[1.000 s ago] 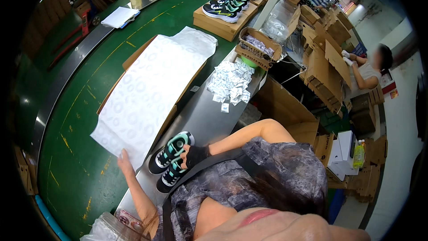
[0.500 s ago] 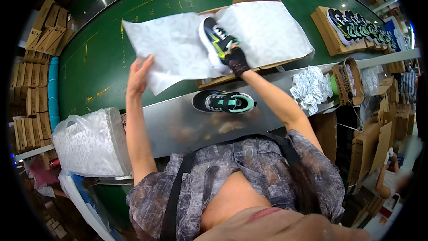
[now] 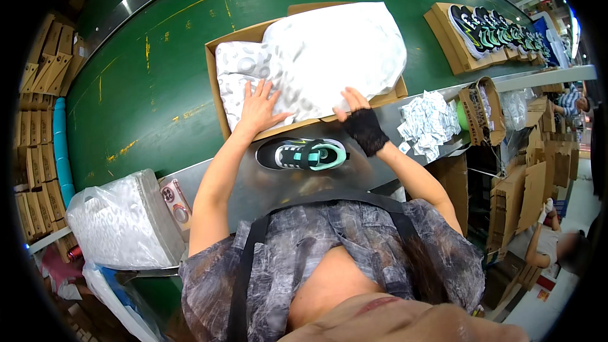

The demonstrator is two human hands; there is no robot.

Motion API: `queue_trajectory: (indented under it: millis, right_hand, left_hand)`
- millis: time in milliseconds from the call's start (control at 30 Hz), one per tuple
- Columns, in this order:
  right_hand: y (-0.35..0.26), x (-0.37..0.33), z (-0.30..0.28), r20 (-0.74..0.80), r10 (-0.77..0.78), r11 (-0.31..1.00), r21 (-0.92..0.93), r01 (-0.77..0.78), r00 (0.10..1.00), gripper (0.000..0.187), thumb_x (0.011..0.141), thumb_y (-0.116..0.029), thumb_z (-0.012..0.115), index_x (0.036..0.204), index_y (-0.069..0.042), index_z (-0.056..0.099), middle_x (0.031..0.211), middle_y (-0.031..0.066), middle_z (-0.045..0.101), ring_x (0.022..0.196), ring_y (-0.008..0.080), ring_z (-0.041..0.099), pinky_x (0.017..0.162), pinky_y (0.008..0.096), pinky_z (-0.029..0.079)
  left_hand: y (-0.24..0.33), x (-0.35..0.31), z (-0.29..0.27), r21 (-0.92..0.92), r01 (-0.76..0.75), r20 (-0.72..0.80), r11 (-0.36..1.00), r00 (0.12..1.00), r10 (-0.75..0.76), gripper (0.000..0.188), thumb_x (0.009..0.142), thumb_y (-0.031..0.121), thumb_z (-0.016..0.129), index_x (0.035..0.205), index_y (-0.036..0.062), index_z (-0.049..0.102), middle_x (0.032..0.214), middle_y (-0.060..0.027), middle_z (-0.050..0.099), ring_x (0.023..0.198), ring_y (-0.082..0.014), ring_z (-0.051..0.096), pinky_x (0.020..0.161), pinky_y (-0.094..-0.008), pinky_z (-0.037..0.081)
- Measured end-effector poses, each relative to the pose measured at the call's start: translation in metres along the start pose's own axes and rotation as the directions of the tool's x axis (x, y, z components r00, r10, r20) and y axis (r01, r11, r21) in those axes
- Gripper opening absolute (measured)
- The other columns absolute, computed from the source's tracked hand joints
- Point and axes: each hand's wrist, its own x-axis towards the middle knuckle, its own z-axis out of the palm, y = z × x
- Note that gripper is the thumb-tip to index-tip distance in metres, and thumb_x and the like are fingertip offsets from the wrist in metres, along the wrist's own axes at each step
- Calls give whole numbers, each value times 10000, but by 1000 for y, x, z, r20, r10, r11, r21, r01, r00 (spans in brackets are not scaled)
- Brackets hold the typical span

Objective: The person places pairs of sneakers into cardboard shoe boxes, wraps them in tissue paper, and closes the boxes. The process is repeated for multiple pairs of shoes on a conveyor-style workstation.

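Note:
A cardboard shoe box (image 3: 218, 98) lies on the green work surface ahead of me, lined with white patterned tissue paper (image 3: 335, 57). The paper covers whatever lies inside it. My left hand (image 3: 258, 109) rests flat on the paper at the box's left part, fingers spread, holding nothing. At the near edge, toward the right, my right hand (image 3: 362, 125) wears a black fingerless glove and touches the paper with outstretched fingers. Between my arms, a black, white and mint sneaker (image 3: 301, 154) sits on the metal ledge (image 3: 272, 183), close to the box.
Plastic-wrapped paper (image 3: 120, 221) and a phone (image 3: 176, 202) lie at the left. To the right are a heap of small white packets (image 3: 427, 123) and an open carton (image 3: 484, 114). Sneakers in boxes (image 3: 475, 31) line the far right. Shoe boxes (image 3: 41, 145) are stacked far left.
The sneaker my right hand held over the paper is out of sight. The paper's left flap now lies folded into the box, and my left hand has moved right onto it.

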Motion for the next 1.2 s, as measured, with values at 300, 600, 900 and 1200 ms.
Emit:
queue_trajectory:
  millis: [300,600,900,1200]
  right_hand:
    - [-53,-53,1,426,-259,945,-75,319,867,763,560,-255,726,1208,-31,390,1120,126,493,989,254,499,791,367,407]
    - [-97,-5,-23,560,-173,985,116,129,811,569,628,-273,677,1119,-98,449,1003,133,549,948,285,520,797,415,407]
    - [-75,-16,-36,65,-80,906,421,45,995,303,722,-132,645,973,-9,526,921,120,564,846,252,548,719,322,452]
    - [24,-31,33,666,634,-362,704,-611,393,335,724,-203,675,967,-53,499,933,79,566,800,179,559,603,309,477]
  left_hand:
    - [1,-4,-42,-238,182,170,954,975,-143,673,565,486,710,1028,20,561,1076,-182,502,1031,-303,459,925,-477,301]
    - [74,-90,-115,-449,227,293,864,951,-98,706,546,269,770,1134,22,468,1028,-157,532,966,-315,504,863,-374,387]
    - [-2,8,-74,-904,294,425,-309,687,-590,585,824,441,516,1110,-67,465,1008,-134,573,879,-196,581,754,-318,468]
    - [19,42,-4,-545,694,825,-472,545,-150,688,840,413,504,1224,-106,268,1258,-278,322,1017,-411,484,765,-495,469]
